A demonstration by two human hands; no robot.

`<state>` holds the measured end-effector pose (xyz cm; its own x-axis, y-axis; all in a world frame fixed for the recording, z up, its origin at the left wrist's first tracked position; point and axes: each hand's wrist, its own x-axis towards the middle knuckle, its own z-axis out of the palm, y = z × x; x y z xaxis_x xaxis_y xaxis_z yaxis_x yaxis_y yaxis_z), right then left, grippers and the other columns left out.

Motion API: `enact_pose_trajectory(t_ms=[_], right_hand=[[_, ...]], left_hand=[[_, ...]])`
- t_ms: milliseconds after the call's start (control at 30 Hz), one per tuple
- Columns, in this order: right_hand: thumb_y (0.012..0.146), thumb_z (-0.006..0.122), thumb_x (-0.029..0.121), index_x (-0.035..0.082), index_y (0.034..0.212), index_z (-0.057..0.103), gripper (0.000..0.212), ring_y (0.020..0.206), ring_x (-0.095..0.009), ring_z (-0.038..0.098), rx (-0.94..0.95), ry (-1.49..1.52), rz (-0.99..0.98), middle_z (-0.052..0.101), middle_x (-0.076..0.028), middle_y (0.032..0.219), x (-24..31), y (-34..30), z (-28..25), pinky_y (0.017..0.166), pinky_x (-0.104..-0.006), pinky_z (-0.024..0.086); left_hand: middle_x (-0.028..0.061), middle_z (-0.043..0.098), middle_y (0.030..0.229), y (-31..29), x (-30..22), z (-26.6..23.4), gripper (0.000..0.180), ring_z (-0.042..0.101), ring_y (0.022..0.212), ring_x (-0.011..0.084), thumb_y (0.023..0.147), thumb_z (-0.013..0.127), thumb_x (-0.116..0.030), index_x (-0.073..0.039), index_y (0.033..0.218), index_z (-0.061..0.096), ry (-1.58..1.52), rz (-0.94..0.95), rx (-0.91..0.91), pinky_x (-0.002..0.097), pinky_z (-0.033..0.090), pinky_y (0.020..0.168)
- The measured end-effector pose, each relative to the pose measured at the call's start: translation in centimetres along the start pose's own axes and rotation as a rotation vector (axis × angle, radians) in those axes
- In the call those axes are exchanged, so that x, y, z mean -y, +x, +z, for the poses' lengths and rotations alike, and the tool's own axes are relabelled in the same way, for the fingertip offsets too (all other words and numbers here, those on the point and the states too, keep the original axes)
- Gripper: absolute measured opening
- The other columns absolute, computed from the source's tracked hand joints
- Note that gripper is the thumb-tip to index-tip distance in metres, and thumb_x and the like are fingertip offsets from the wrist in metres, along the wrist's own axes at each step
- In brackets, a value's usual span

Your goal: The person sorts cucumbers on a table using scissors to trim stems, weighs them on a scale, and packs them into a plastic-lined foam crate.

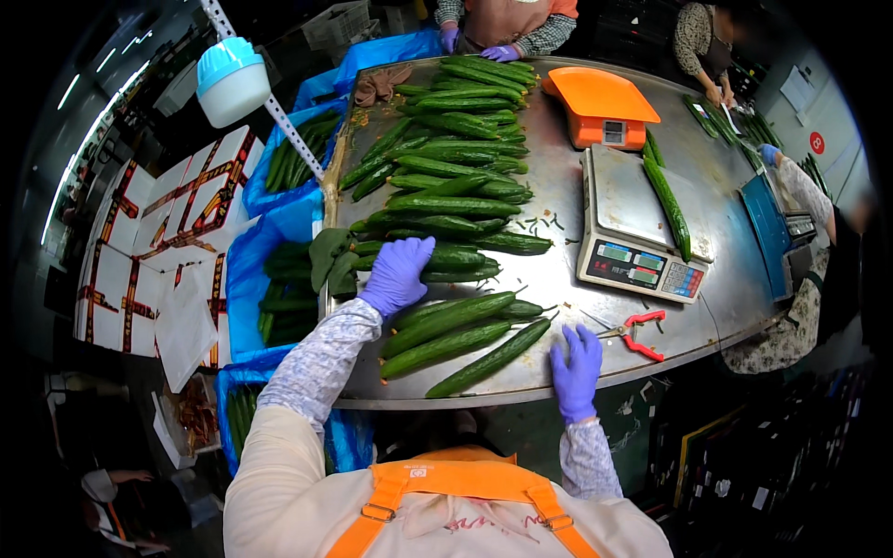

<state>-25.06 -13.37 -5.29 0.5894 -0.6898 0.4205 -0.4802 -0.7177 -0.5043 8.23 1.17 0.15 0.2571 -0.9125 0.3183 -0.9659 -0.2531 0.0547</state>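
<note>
My left hand (398, 274), in a purple glove, is closed over the left end of a green cucumber (458, 259) at the near end of a long row of cucumbers (456, 181). Its fingertips are partly hidden. A dark green cloth (330, 260) lies just left of that hand. Between my hands, several loose cucumbers (448, 319) lie slantwise near the table's front edge. My right hand (577, 367), also gloved, rests at that edge with its fingers apart and nothing in them. Right beside it are red-handled snips (640, 335).
On the metal table (558, 270) stand a digital scale (642, 223), carrying a cucumber (668, 209), and an orange scale (605, 98). Blue-lined crates (265, 232) line the left side, beside white foam boxes (172, 200). A lamp (231, 84) hangs there. Co-workers' gloved hands (502, 53) show across the table.
</note>
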Motion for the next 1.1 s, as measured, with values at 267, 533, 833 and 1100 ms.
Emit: enact_pose_trajectory(t_ms=[267, 533, 833, 1100], right_hand=[[0.084, 0.063, 0.016, 0.010, 0.109, 0.065, 0.026, 0.105, -0.033, 0.056, 0.015, -0.049, 0.007, 0.062, -0.012, 0.108, 0.6, -1.0, -0.2, 0.090, -0.0435, 0.046], [0.083, 0.065, 0.018, 0.010, 0.101, 0.067, 0.020, 0.100, -0.031, 0.058, 0.032, -0.069, -0.032, 0.064, -0.010, 0.100, 0.6, -1.0, 0.2, 0.085, -0.0415, 0.046], [0.076, 0.072, 0.029, 0.008, 0.085, 0.067, 0.024, 0.076, -0.029, 0.057, 0.402, 0.022, -0.214, 0.059, -0.009, 0.076, 4.9, -0.4, 0.1, 0.069, -0.0420, 0.046], [0.084, 0.061, 0.026, 0.009, 0.066, 0.057, 0.025, 0.064, -0.029, 0.057, 0.532, 0.195, -0.563, 0.054, -0.009, 0.064, 14.2, -2.1, 5.4, 0.057, -0.0414, 0.045]], left_hand=[[0.0110, 0.050, 0.121, 12.7, 3.2, -2.3, 0.085, 0.047, 0.115, 0.0306, 0.068, 0.067, -0.019, -0.015, 0.145, 0.032, 0.159, -0.093, -0.145, 0.0489, 0.030, 0.104], [0.0086, 0.032, 0.151, 11.4, 6.4, 5.3, 0.060, 0.026, 0.139, 0.0348, 0.094, 0.040, -0.052, -0.023, 0.146, 0.031, 0.053, -0.267, -0.061, 0.0582, 0.016, 0.110], [0.0190, 0.034, 0.146, -8.4, -9.9, -2.9, 0.101, 0.029, 0.135, 0.0395, 0.063, 0.071, -0.064, -0.011, 0.142, 0.037, -0.150, -0.144, 0.220, 0.0554, 0.022, 0.109], [0.0075, 0.026, 0.153, -10.6, -4.6, -2.0, 0.088, 0.035, 0.133, 0.0343, 0.063, 0.079, -0.036, -0.023, 0.142, 0.040, -0.138, 0.095, 0.282, 0.0520, 0.027, 0.108]])
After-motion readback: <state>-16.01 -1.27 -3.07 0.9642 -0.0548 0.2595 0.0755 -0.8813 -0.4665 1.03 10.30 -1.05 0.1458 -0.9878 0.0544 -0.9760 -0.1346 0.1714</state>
